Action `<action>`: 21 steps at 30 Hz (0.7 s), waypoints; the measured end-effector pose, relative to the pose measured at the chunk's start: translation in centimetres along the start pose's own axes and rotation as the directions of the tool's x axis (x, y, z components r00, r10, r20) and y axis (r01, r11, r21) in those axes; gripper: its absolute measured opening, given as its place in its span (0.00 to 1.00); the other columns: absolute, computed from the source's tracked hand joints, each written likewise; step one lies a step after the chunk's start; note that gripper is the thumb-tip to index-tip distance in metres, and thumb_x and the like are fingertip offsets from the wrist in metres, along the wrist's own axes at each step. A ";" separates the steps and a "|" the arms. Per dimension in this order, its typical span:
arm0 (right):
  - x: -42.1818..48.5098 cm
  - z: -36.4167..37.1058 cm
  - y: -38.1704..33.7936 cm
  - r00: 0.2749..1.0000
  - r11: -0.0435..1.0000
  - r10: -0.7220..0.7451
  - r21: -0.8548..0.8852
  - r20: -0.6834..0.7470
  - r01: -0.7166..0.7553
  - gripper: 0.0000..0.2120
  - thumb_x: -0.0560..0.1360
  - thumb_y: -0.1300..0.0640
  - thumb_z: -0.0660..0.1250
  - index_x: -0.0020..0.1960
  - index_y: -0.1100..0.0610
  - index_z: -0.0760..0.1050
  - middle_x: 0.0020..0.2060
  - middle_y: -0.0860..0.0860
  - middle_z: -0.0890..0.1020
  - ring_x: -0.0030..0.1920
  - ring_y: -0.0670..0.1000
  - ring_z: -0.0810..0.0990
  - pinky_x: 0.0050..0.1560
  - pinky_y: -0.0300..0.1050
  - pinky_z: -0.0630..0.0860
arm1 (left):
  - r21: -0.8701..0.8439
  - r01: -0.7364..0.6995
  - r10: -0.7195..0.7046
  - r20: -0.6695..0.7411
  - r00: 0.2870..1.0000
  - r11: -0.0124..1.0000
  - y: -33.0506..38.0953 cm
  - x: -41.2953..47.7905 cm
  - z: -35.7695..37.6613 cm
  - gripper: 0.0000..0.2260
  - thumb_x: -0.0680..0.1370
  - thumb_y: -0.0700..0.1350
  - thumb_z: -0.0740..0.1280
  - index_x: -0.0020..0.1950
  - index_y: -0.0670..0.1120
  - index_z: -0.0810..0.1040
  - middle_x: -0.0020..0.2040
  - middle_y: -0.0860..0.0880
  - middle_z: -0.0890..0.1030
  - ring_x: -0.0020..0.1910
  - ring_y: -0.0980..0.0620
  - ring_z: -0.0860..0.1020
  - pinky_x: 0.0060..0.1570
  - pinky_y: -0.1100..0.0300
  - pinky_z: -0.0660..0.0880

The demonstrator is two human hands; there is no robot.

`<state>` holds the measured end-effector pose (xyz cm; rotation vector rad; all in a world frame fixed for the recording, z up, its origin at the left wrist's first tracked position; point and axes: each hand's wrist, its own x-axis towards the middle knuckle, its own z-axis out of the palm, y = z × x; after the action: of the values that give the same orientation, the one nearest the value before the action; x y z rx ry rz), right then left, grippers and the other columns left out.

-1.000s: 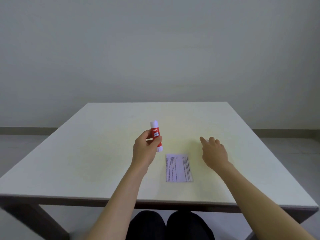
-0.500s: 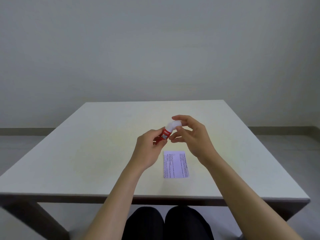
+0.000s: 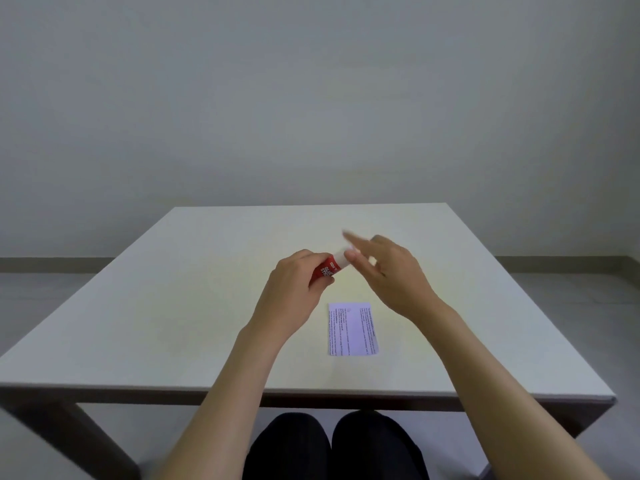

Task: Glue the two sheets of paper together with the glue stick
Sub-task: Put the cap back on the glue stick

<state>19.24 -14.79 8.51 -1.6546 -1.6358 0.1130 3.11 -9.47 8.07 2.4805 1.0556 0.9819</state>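
My left hand grips the red body of the glue stick, which is tilted with its white cap end pointing up and to the right. My right hand is at that cap. Its thumb and a fingertip pinch the white end, while the index finger sticks out and is blurred by motion. Below the hands, a small white sheet of paper with printed text lies flat on the table. I can make out only one sheet.
The pale square table reaches to a plain grey wall. Its near edge runs just above my dark-clothed knees. Bare tabletop surrounds the paper on all sides.
My right hand came over from the table to the glue stick's cap and is turning on it. My left hand tilted the stick to the right.
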 end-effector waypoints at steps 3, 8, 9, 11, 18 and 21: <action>-0.1 0.1 0.3 0.995 0.968 -0.037 0.252 0.091 0.013 0.08 0.77 0.52 0.63 0.56 0.45 0.71 0.37 0.46 0.76 0.28 0.47 0.74 0.33 0.38 0.72 | 0.033 0.003 -0.003 0.009 1.000 0.999 -0.5 0.2 -0.3 0.10 0.75 0.42 0.68 0.56 0.47 0.80 0.42 0.51 0.77 0.41 0.50 0.74 0.41 0.60 0.70; 0.1 0.8 0.5 0.999 0.994 0.035 -0.108 0.022 -0.033 0.22 0.74 0.38 0.59 0.41 0.57 0.75 0.30 0.55 0.78 0.28 0.50 0.69 0.31 0.44 0.65 | 0.028 0.018 -0.021 0.080 0.997 0.999 -1.0 -0.7 0.7 0.13 0.75 0.43 0.69 0.59 0.48 0.79 0.47 0.49 0.80 0.42 0.52 0.73 0.43 0.62 0.68; 0.1 0.8 0.6 0.999 1.000 0.020 -0.008 0.037 -0.020 0.18 0.75 0.40 0.60 0.46 0.54 0.76 0.31 0.54 0.78 0.27 0.48 0.69 0.31 0.43 0.66 | 0.021 0.027 -0.029 0.074 0.997 0.999 -1.1 -0.7 0.8 0.13 0.74 0.44 0.69 0.59 0.48 0.79 0.47 0.49 0.81 0.42 0.52 0.73 0.43 0.62 0.67; -0.2 1.0 0.2 0.997 0.998 0.032 0.043 0.074 -0.036 0.14 0.76 0.43 0.60 0.48 0.53 0.74 0.31 0.50 0.76 0.28 0.48 0.70 0.32 0.44 0.68 | 0.012 0.038 -0.039 0.062 0.997 0.999 -1.3 -0.4 1.1 0.12 0.73 0.44 0.70 0.57 0.49 0.80 0.47 0.51 0.81 0.42 0.53 0.74 0.43 0.62 0.68; -2.4 2.0 1.3 0.960 0.959 0.279 0.052 0.003 -0.279 0.31 0.77 0.37 0.47 0.40 0.58 0.79 0.25 0.47 0.75 0.32 0.53 0.77 0.38 0.48 0.73 | -0.309 0.356 -0.358 0.055 0.932 0.882 -4.1 1.2 3.4 0.08 0.70 0.38 0.72 0.45 0.47 0.75 0.44 0.51 0.81 0.40 0.50 0.83 0.43 0.59 0.75; -4.1 2.5 2.2 0.962 0.948 0.270 0.164 0.047 -0.274 0.22 0.79 0.43 0.52 0.45 0.55 0.79 0.26 0.45 0.75 0.27 0.47 0.72 0.37 0.48 0.74 | -0.375 0.461 -0.502 -0.013 0.865 0.804 -6.0 2.8 4.1 0.07 0.71 0.37 0.70 0.46 0.43 0.75 0.44 0.48 0.81 0.38 0.49 0.80 0.35 0.66 0.71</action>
<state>18.90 -16.96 3.69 -1.7429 -1.3655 0.4011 4.10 -3.19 3.51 1.7500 1.3167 1.0389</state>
